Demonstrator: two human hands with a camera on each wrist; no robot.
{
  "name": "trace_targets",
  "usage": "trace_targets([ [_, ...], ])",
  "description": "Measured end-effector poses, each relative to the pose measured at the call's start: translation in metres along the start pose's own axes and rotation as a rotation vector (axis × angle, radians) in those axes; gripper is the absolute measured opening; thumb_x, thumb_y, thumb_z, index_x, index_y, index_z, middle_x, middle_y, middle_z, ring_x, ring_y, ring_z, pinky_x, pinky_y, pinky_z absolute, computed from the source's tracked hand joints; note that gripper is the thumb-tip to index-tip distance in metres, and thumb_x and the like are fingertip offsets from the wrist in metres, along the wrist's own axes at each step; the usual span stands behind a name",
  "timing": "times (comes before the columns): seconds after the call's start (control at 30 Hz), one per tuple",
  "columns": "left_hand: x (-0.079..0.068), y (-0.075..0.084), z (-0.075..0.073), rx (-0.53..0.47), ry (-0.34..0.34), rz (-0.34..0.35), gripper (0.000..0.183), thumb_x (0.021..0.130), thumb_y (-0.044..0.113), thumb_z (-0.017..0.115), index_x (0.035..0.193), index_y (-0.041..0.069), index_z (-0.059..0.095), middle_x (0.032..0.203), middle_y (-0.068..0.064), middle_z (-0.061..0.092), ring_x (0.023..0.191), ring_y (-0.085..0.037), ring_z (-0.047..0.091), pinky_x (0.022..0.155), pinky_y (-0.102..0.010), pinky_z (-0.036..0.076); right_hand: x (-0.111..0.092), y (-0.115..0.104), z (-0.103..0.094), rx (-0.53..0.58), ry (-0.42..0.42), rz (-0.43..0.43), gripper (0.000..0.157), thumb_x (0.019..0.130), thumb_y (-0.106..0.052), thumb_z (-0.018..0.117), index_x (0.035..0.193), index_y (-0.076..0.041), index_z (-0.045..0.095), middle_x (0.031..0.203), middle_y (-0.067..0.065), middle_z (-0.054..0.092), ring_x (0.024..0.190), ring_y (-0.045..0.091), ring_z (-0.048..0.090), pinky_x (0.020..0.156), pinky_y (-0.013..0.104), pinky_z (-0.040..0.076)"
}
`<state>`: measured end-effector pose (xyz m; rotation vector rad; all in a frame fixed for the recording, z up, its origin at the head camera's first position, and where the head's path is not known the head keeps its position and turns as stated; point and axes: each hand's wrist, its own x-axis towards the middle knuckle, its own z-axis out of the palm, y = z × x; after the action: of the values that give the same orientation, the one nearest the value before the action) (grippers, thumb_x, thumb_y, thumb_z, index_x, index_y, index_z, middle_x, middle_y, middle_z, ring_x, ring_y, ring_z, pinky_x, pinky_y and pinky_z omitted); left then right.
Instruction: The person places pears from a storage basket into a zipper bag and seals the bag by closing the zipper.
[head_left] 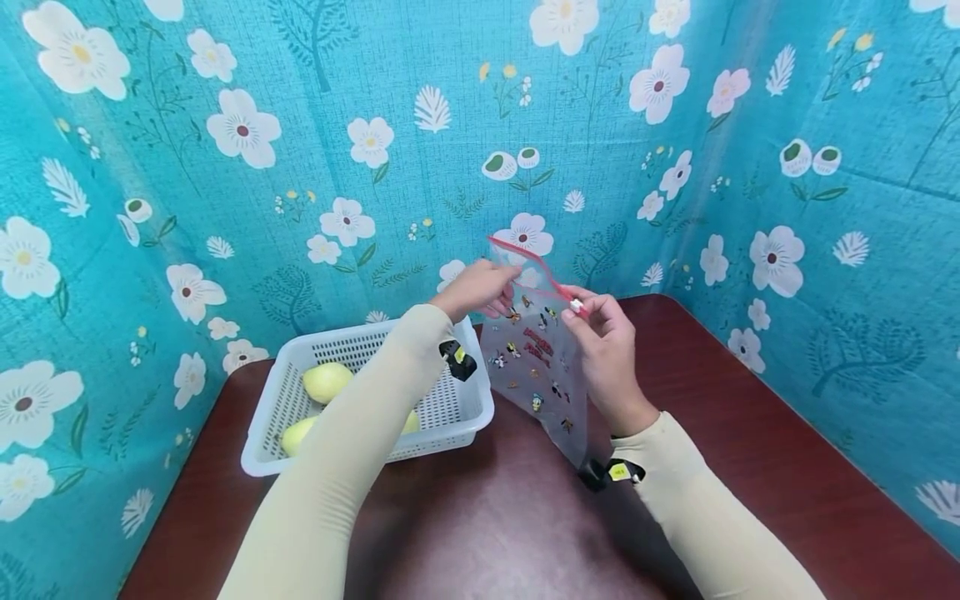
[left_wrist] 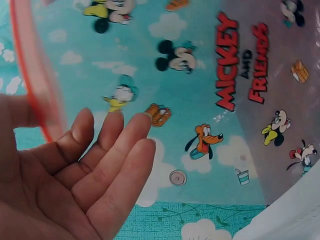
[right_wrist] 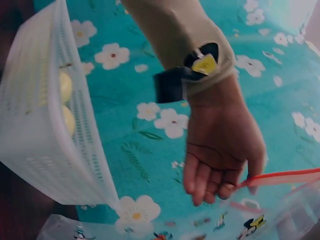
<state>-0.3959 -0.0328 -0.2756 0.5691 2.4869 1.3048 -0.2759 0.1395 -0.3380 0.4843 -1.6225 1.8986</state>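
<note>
A clear zip bag [head_left: 532,367] with a red zip edge and cartoon prints hangs upright between the hands, its lower part by the table. My right hand [head_left: 606,350] pinches its top right corner, beside the white slider [head_left: 577,306]. At the far side of the mouth is my left hand [head_left: 480,287]. In the left wrist view, the left thumb crosses the red edge [left_wrist: 31,75], while the other left fingers [left_wrist: 120,165] are loosely bent in front of the film. The right wrist view shows the left palm [right_wrist: 220,130] and the thumb at the red edge. My right hand's fingers are out of both wrist views.
Left of the bag, a white perforated plastic basket [head_left: 258,433] holds several yellow-green oval fruits [head_left: 327,382], partly covered by the left forearm. The dark red-brown table [head_left: 480,533] meets a blue flowered cloth [head_left: 420,192] at the back and sides.
</note>
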Motion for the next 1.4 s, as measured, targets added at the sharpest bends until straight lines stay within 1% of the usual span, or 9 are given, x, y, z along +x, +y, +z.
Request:
trace_targets([
  [0.2, -0.005, 0.004, -0.005, 0.038, 0.026, 0.001, 0.031, 0.096, 0.018, 0.049, 0.079, -0.002, 0.066, 0.089, -0.023, 0.069, 0.077, -0.032, 0.069, 0.070, -0.038, 0.057, 0.004, -0.006, 0.002, -0.052, -0.238, -0.044, 0.025, 0.092, -0.006, 0.064, 0.098, 0.008, 0.044, 0.138, 0.018, 0.047, 0.128, 0.029, 0.044, 0.101, 0.037, 0.040],
  [0.37, -0.011, 0.017, -0.009, 0.087, 0.052, 0.042, 0.031, 0.094, 0.017, 0.051, 0.074, -0.003, 0.065, 0.077, -0.019, 0.067, 0.069, -0.031, 0.068, 0.072, -0.043, 0.056, 0.035, -0.014, 0.002, -0.161, -0.340, -0.062, 0.025, 0.100, -0.015, 0.053, 0.117, 0.004, 0.054, 0.143, 0.012, 0.045, 0.135, 0.021, 0.037, 0.105, 0.045, 0.033],
  [0.5, -0.017, 0.030, -0.011, 0.142, 0.043, 0.082, 0.034, 0.095, 0.019, 0.052, 0.070, -0.001, 0.065, 0.075, -0.015, 0.068, 0.064, -0.023, 0.067, 0.068, -0.038, 0.056, 0.065, -0.018, 0.002, -0.326, -0.397, -0.038, 0.027, 0.099, 0.000, 0.044, 0.119, 0.002, 0.062, 0.145, 0.011, 0.044, 0.137, 0.020, 0.035, 0.104, 0.048, 0.036],
  [0.63, -0.021, 0.042, -0.010, 0.177, 0.033, 0.100, 0.038, 0.096, 0.023, 0.054, 0.066, 0.003, 0.064, 0.071, -0.014, 0.068, 0.066, -0.024, 0.068, 0.066, -0.035, 0.056, 0.088, -0.020, -0.001, -0.483, -0.474, -0.035, 0.044, 0.092, 0.013, 0.033, 0.110, -0.003, 0.070, 0.146, 0.006, 0.043, 0.135, 0.020, 0.037, 0.101, 0.052, 0.039],
  [0.8, -0.023, 0.048, -0.012, 0.201, 0.037, 0.114, 0.044, 0.096, 0.029, 0.057, 0.062, 0.003, 0.065, 0.068, -0.016, 0.067, 0.063, -0.024, 0.067, 0.064, -0.034, 0.057, 0.103, -0.023, -0.002, -0.629, -0.552, -0.096, 0.042, 0.093, 0.011, 0.035, 0.096, -0.010, 0.071, 0.147, 0.001, 0.041, 0.135, 0.021, 0.035, 0.088, 0.046, 0.044],
  [1.0, -0.026, 0.049, -0.015, 0.209, 0.050, 0.115, 0.042, 0.096, 0.029, 0.059, 0.064, 0.002, 0.064, 0.066, -0.013, 0.067, 0.061, -0.023, 0.067, 0.064, -0.034, 0.057, 0.104, -0.023, 0.000, -0.777, -0.592, -0.316, 0.042, 0.086, 0.015, 0.036, 0.093, -0.011, 0.069, 0.146, 0.004, 0.043, 0.128, 0.027, 0.044, 0.058, 0.037, 0.038],
  [1.13, -0.028, 0.050, -0.015, 0.233, 0.035, 0.110, 0.033, 0.093, 0.021, 0.061, 0.067, 0.002, 0.065, 0.068, -0.011, 0.068, 0.063, -0.022, 0.067, 0.063, -0.032, 0.056, 0.104, -0.022, 0.002, -0.832, -0.603, -0.371, 0.041, 0.085, 0.015, 0.038, 0.094, -0.011, 0.068, 0.145, 0.008, 0.044, 0.133, 0.027, 0.039, 0.074, 0.040, 0.047],
  [1.27, -0.030, 0.051, -0.015, 0.253, 0.003, 0.103, 0.031, 0.092, 0.020, 0.064, 0.068, 0.001, 0.064, 0.071, -0.011, 0.068, 0.066, -0.021, 0.068, 0.067, -0.034, 0.057, 0.107, -0.020, 0.000, -0.903, -0.653, -0.312, 0.041, 0.084, 0.015, 0.037, 0.087, -0.012, 0.067, 0.145, 0.010, 0.043, 0.135, 0.030, 0.035, 0.096, 0.050, 0.041],
  [1.4, -0.030, 0.048, -0.017, 0.260, -0.006, 0.119, 0.030, 0.093, 0.018, 0.062, 0.068, 0.001, 0.060, 0.073, -0.011, 0.067, 0.070, -0.024, 0.069, 0.068, -0.036, 0.057, 0.109, -0.020, -0.003, -0.967, -0.706, -0.281, 0.040, 0.081, 0.015, 0.039, 0.079, -0.015, 0.066, 0.146, 0.011, 0.041, 0.134, 0.032, 0.034, 0.099, 0.052, 0.039],
])
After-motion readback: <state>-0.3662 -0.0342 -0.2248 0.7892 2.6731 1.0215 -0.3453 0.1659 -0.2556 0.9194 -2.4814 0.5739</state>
